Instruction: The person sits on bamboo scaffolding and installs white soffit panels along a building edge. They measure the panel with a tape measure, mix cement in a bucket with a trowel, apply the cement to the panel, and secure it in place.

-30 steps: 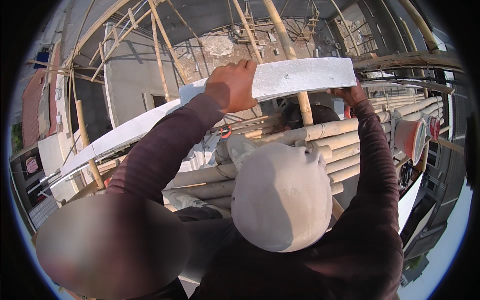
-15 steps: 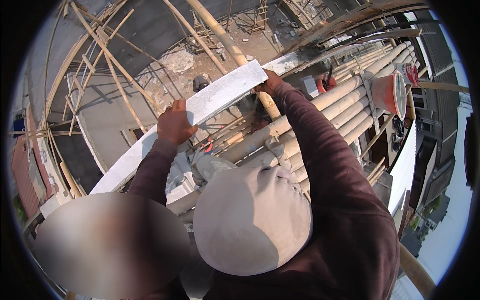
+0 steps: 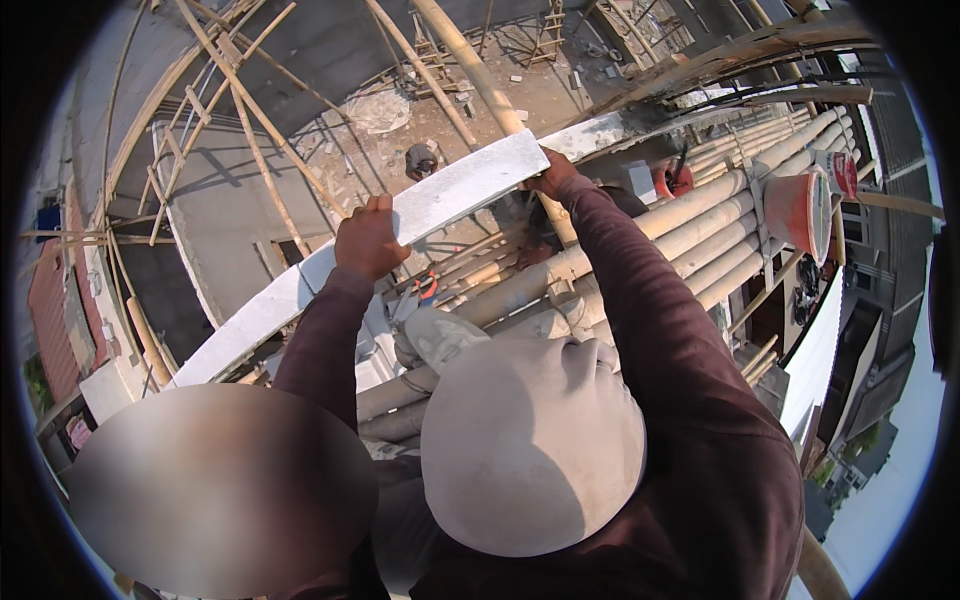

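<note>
A long white block (image 3: 470,185) lies slanting across the middle of the view, its far right end cut square. My right hand (image 3: 553,174) is closed around that end, fingers partly hidden beneath it. Further left, my left hand (image 3: 371,240) grips the near edge, thumb pointing right and fingers bent over the top. The white surface runs on toward the lower left past my left forearm; I cannot tell whether it is all one piece. Below the block, near my knee (image 3: 530,450), lies a tool with an orange-red handle (image 3: 427,288), its kind unclear.
Thick bamboo poles (image 3: 700,215) form a platform at right. An orange-red bucket (image 3: 795,212) stands on it, and a smaller red bucket (image 3: 674,180) sits closer. Bamboo scaffolding (image 3: 215,90) rises at far left. Rubble-strewn ground (image 3: 465,110) lies far below. A blurred oval covers the lower left.
The whole view has shifted a little, so the scene sits slightly further right and lower. Both hands keep their hold on the white block.
</note>
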